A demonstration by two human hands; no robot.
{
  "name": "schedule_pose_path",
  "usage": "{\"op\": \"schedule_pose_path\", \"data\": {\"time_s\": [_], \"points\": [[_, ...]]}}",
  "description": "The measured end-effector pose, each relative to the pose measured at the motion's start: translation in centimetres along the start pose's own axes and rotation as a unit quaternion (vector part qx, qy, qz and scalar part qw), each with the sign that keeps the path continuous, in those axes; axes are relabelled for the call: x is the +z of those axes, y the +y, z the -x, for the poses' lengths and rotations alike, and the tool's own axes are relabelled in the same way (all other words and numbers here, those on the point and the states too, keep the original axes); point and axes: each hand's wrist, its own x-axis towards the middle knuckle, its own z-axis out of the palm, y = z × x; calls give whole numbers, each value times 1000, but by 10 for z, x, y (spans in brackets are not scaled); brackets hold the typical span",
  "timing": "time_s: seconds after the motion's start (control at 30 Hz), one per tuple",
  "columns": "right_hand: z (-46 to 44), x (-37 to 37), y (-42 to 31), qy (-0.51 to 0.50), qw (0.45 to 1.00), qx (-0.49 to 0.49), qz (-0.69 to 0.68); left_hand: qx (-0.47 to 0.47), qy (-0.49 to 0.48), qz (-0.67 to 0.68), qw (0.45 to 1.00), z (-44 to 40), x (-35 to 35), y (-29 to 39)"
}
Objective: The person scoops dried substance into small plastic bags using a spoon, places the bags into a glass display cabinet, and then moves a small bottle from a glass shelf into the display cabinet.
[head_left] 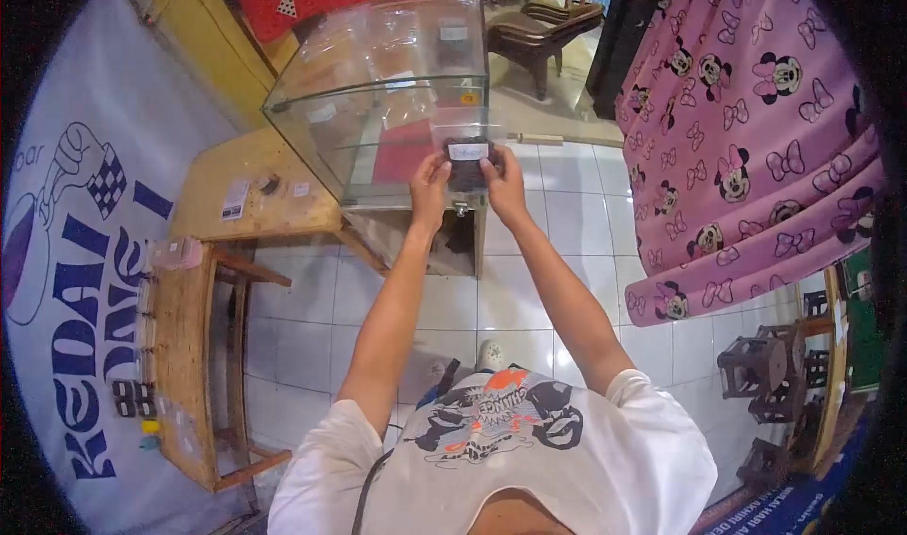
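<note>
Both my hands reach forward and hold a small clear plastic packet [463, 174] with dark contents, upright in front of the glass case. A white label [469, 151] with handwriting sits on its front; the writing is too small to read. My left hand [430, 190] grips the packet's left edge, thumb in front. On the right edge, the fingers of my right hand [506, 185] are closed the same way. Just beyond stands the glass display case [312, 143], with several labelled clear packets [392, 53] at its upper part. A red sheet [404, 152] shows inside it.
A wooden table [203, 190] stands at left beside a printed banner [85, 251]. The pink patterned curtain [727, 157] hangs at right. Brown plastic chairs [539, 34] are stacked behind the case, and dark stools [756, 365] stand at lower right. White tiles [529, 299] cover the floor.
</note>
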Motion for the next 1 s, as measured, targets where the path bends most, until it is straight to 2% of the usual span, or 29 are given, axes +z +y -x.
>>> {"op": "schedule_pose_path", "data": {"time_s": [0.13,0.23,0.3,0.37,0.43,0.5,0.57,0.63,0.7,0.73,0.8,0.83,0.9,1.0], "points": [[6,0,0,2,1000,-11,20,12,-16,-15,1000,2,-3,6],[10,-1,-15,12,999,23,-40,10,-36,-35,999,-1,-5,15],[29,-5,-25,15,1000,-2,13,36,-57,-51,996,13,-8,12],[48,-7,-13,22,999,-15,24,43,-25,-72,996,44,-9,31],[77,-9,-13,-13,1000,25,-8,22,-20,-72,997,73,-28,27],[108,-4,-20,-57,998,15,-14,47,-25,-63,997,107,-54,24],[138,10,-42,-119,989,79,-23,30,-10,-105,994,146,-74,60],[160,26,-63,-208,977,36,-29,57,43,-80,994,178,-102,61],[176,52,-69,-265,964,-24,-14,12,95,-72,993,207,-132,74],[183,66,-67,-266,963,-22,-15,14,122,-60,991,221,-144,83],[198,97,-63,-358,933,-11,-17,14,150,-52,987,239,-170,94],[201,112,-70,-359,933,-9,-20,32,173,-42,983,245,-182,99],[201,143,-86,-437,898,-36,-40,53,199,-35,978,253,-209,105],[208,193,-81,-463,884,-47,-45,65,268,-4,961,259,-252,102]]}}
